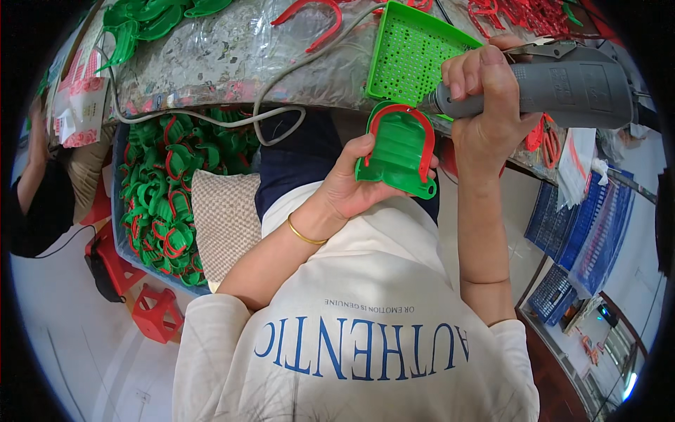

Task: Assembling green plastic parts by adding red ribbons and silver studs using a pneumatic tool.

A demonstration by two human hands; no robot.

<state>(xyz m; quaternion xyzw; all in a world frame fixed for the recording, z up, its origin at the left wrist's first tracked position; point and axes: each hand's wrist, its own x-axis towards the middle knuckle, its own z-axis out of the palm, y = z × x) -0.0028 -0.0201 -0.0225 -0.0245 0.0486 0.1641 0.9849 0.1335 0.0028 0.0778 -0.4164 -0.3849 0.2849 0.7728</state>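
Note:
My left hand (pixel 341 186) grips a green plastic scoop-shaped part (pixel 395 156) in front of my lap, with the thumb on its left edge. A red U-shaped piece (pixel 427 141) lies around the inside of the part's rim. In my closed right hand (pixel 492 116) is a grey electric screwdriver (pixel 583 88), its body running off to the right. The screwdriver's tip is at the curved top of the red piece; whether it touches a screw is too small to tell. Just beyond the part sits a bright green perforated basket (pixel 371 67) on the table.
A blue bin (pixel 151 264) full of green and red parts stands at my left, beside a woven cushion (pixel 225 218). A grey cable (pixel 271 91) crosses the table edge (pixel 211 95). Red stools (pixel 158 313) and another person (pixel 53 183) are at far left. Blue crates (pixel 580 218) stand right.

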